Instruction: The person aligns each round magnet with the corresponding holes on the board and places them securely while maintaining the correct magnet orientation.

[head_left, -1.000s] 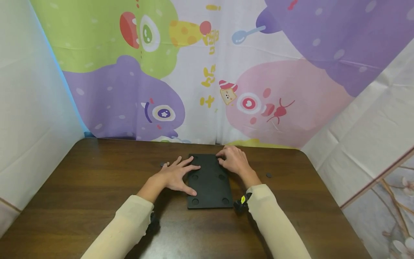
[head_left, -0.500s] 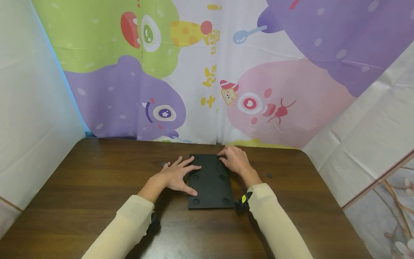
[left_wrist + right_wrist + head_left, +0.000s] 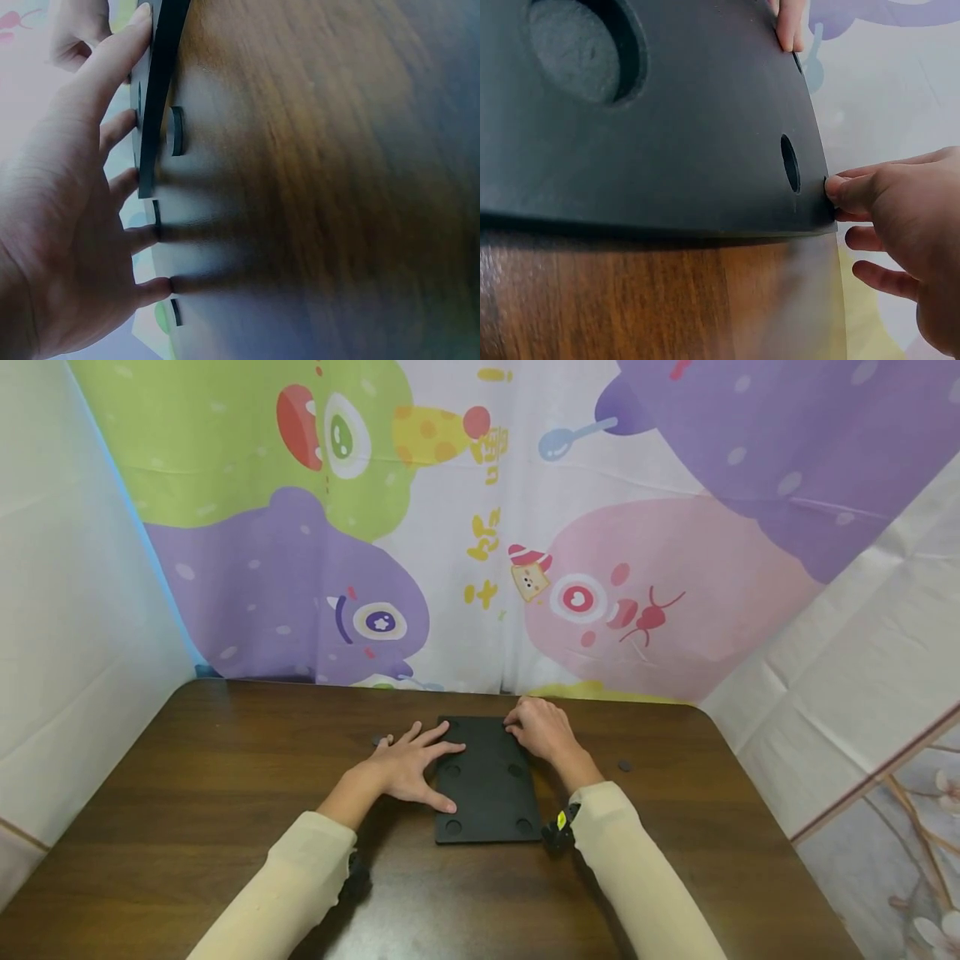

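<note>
A black rectangular board (image 3: 487,797) with round recesses lies on the table. My left hand (image 3: 408,772) rests over its left edge, fingers spread, with thumb and some fingertips on the board; in the left wrist view the other fingertips reach past it to the tabletop. At the far right corner my right hand (image 3: 543,727) pinches a small dark disc (image 3: 828,187) between thumb and fingers, mostly hidden by them. The nearest recess (image 3: 585,49) on that side shows large in the right wrist view, with another recess (image 3: 790,163) close to my thumb.
One loose dark disc (image 3: 624,766) lies on the wooden table (image 3: 262,752) right of the board. Another disc (image 3: 377,741) lies by my left fingers. In the left wrist view a disc (image 3: 176,131) stands beside the board's edge. A printed cloth (image 3: 480,643) hangs behind the table.
Both hands and the board keep nearly the same places. The view shifts only slightly with the head.
</note>
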A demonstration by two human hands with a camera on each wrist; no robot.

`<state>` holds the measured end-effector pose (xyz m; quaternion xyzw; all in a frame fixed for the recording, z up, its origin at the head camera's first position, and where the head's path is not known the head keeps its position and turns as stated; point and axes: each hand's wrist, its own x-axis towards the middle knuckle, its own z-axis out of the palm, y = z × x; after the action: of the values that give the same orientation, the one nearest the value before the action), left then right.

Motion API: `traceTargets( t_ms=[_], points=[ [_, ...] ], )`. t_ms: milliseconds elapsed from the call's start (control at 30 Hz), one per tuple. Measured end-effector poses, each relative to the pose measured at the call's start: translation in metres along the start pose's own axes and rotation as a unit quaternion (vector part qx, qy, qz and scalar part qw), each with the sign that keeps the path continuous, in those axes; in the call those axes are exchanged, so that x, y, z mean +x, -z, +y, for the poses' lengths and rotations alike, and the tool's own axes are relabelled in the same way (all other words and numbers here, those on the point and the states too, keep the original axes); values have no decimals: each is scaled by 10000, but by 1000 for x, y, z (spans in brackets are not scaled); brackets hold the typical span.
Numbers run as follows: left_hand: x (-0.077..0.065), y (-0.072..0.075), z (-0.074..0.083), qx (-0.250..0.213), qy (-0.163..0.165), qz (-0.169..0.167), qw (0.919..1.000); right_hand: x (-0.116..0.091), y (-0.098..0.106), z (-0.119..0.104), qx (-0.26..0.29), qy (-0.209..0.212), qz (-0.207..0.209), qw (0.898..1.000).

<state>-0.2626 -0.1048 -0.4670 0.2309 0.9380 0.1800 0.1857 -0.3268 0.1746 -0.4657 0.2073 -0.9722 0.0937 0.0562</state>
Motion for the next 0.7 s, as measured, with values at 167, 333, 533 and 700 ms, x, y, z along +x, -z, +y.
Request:
traceTargets(
  t_ms=[167,333,533,700],
  points=[
    [-1,0,0,-25,23,-1,10000,1,-1,-2,-59,-7,-15,10000],
    [-1,0,1,-8,18,-4,10000,7,-9,5,-46,-40,-66,10000],
    [-1,2,1,-20,17,-21,10000,6,-9,4,-24,-94,-34,9999],
    [-1,1,1,-25,30,-33,10000,2,-1,-3,53,-189,-114,9997]
  ],
)
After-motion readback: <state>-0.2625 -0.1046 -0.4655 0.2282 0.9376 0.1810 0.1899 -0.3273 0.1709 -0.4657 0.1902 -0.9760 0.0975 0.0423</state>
